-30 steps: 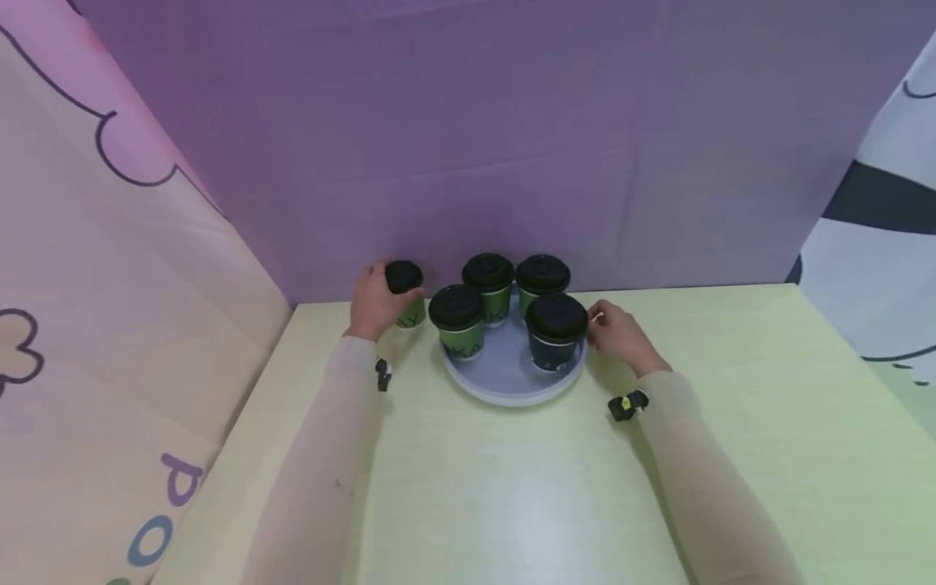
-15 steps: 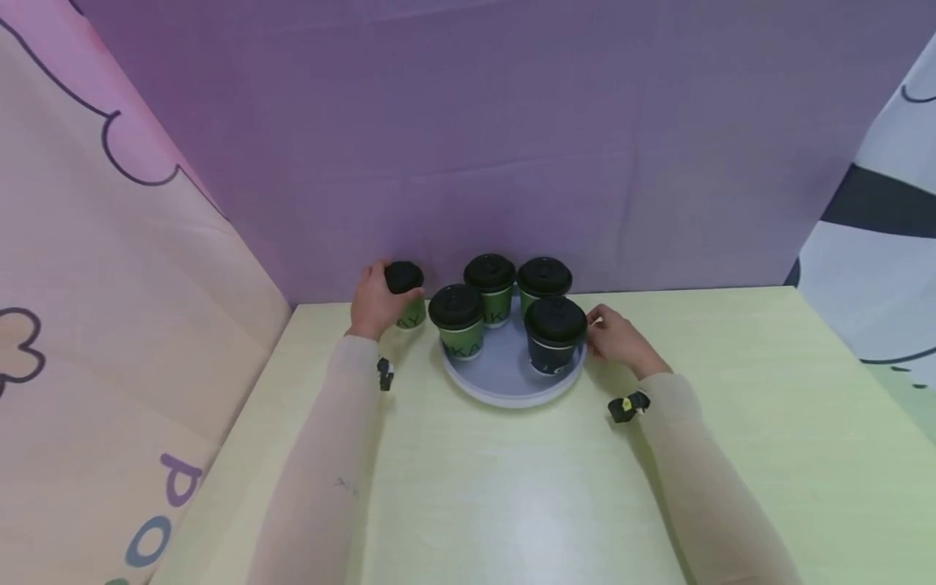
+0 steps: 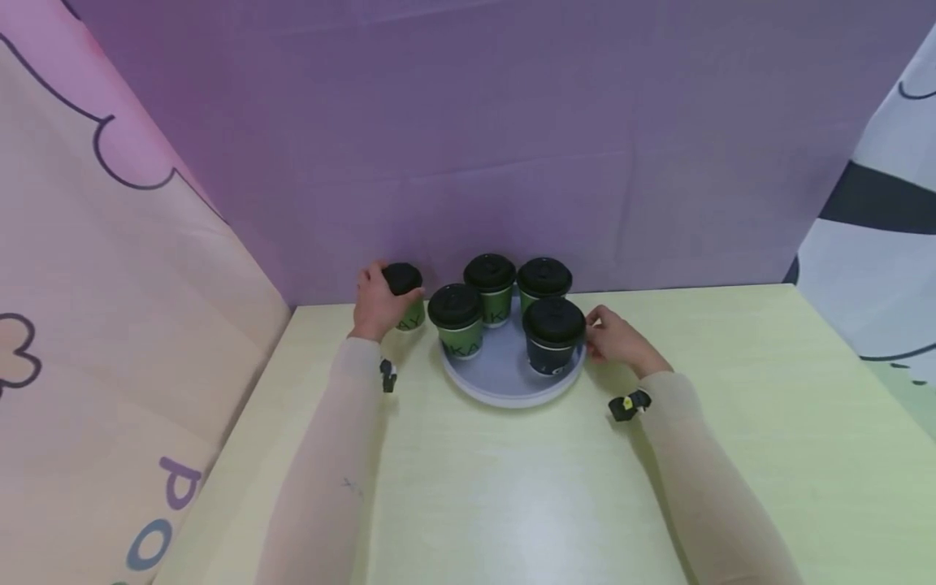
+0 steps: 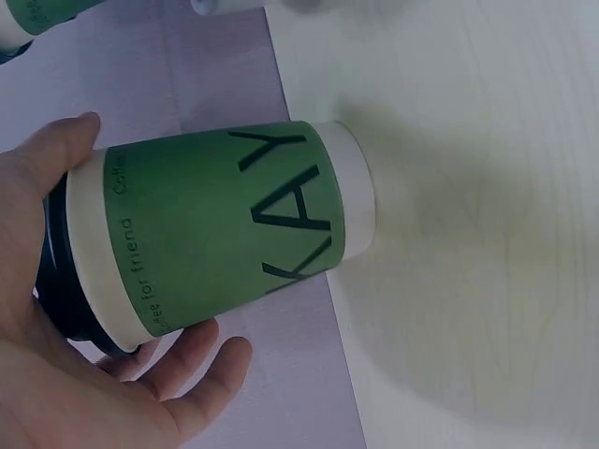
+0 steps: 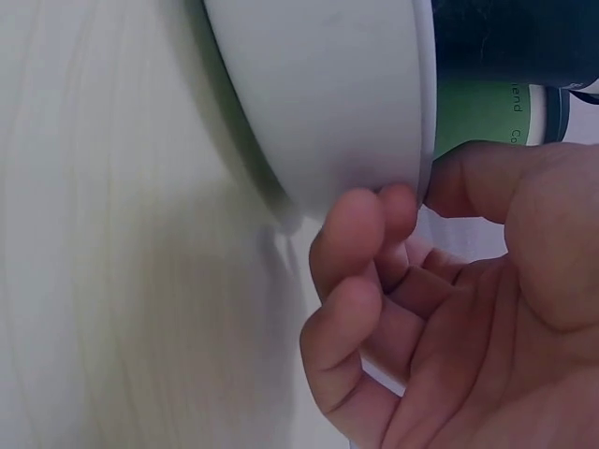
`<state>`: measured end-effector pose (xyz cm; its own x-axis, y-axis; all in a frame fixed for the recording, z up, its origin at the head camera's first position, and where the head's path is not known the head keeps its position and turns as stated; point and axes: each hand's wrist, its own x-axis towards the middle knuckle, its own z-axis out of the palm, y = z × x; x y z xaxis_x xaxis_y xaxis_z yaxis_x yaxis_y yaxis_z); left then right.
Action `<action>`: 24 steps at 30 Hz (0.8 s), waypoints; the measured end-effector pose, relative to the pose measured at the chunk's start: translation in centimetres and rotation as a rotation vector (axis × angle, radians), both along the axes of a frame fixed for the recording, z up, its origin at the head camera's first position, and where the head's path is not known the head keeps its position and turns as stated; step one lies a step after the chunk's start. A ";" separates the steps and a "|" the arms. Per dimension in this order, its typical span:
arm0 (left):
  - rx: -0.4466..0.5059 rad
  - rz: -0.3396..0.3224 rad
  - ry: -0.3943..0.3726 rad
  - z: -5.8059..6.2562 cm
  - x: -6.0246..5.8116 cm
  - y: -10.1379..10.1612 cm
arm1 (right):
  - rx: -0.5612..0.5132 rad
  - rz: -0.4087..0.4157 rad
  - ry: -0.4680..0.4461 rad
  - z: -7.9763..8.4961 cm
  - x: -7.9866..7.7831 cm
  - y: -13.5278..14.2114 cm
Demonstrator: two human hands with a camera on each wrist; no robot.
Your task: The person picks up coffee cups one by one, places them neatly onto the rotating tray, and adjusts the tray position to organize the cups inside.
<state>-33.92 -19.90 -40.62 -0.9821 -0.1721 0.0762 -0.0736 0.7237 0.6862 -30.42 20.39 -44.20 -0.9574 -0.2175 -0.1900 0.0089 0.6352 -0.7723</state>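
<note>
My left hand [image 3: 379, 303] grips a green paper coffee cup [image 4: 215, 224] with a black lid, left of the tray. Thumb and fingers wrap its lid end; black "KAY" lettering shows lower down. In the left wrist view the cup's white base is beside its shadow on the table. My right hand [image 3: 620, 338] pinches the right rim of a round, pale tray [image 3: 497, 392], thumb over the edge and fingers beneath. Standing on the tray are a dark cup [image 3: 550, 356] at the front right and several green cups, including one at the left [image 3: 462, 340], all with black lids.
The pale wood-grain table [image 3: 468, 487] extends in front and to both sides. A purple cloth backdrop [image 3: 468, 162] rises right behind the cups. A printed cloth [image 3: 132, 309] hangs along the left side, and another [image 3: 892, 260] at the right.
The tray and its cups have turned very slightly clockwise, the dark cup shifting a little left and nearer. Both hands keep their holds, nearly still.
</note>
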 end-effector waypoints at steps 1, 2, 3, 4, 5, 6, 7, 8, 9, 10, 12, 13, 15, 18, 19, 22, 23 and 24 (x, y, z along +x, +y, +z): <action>0.007 -0.001 0.000 -0.1 0.0 0.0 | 0.000 0.000 -0.001 0.0 0.0 0.0; 0.014 -0.001 0.001 -0.1 -0.1 0.0 | 0.001 0.001 -0.003 0.0 0.0 0.0; 0.018 -0.001 0.001 -0.2 -0.1 0.0 | 0.003 0.001 -0.005 0.0 0.0 -0.1; 0.024 0.000 0.001 -0.3 -0.2 -0.1 | 0.005 0.002 -0.006 -0.1 0.0 0.0; 0.030 -0.001 0.001 -0.4 -0.2 -0.1 | 0.005 -0.001 -0.009 -0.1 0.0 -0.1; 0.032 -0.002 -0.002 -0.5 -0.3 -0.1 | 0.002 -0.002 -0.012 -0.1 0.0 0.0; 0.026 -0.003 -0.003 -0.5 -0.3 -0.1 | 0.001 -0.004 -0.014 -0.2 -0.1 0.0; 0.016 -0.004 -0.004 -0.6 -0.4 -0.2 | 0.000 -0.001 -0.014 -0.2 -0.1 0.0; 0.007 -0.007 -0.005 -0.6 -0.4 -0.2 | -0.001 -0.001 -0.014 -0.2 -0.1 0.0; -0.001 -0.010 -0.004 -0.7 -0.5 -0.2 | -0.004 -0.001 -0.015 -0.2 -0.1 0.1; -0.018 -0.012 0.000 -0.8 -0.5 -0.2 | -0.010 -0.001 -0.019 -0.2 -0.1 0.1; -0.024 -0.011 0.003 -0.9 -0.5 -0.2 | -0.010 -0.001 -0.021 -0.2 -0.1 0.1; -0.022 -0.002 0.007 -1.0 -0.4 -0.2 | -0.010 -0.001 -0.029 -0.3 -0.1 0.2; -0.023 0.023 0.018 -1.4 -0.2 -0.2 | -0.010 0.009 -0.042 -0.2 0.0 0.2; -0.029 0.029 0.026 -1.4 -0.1 -0.3 | -0.010 0.013 -0.044 -0.2 0.0 0.1; -0.054 0.050 0.054 -1.6 0.3 -0.4 | -0.014 0.019 -0.043 -0.1 0.1 0.1; -0.063 0.057 0.066 -1.6 0.4 -0.4 | -0.016 0.021 -0.041 0.0 0.1 0.1; -0.072 0.061 0.076 -1.7 0.5 -0.5 | -0.017 0.021 -0.037 0.1 0.2 0.0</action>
<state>-33.38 -20.36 -42.29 -0.9610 -0.2222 0.1647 -0.0682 0.7674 0.6375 -30.27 20.42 -44.14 -0.9448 -0.2414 -0.2215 0.0245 0.6221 -0.7825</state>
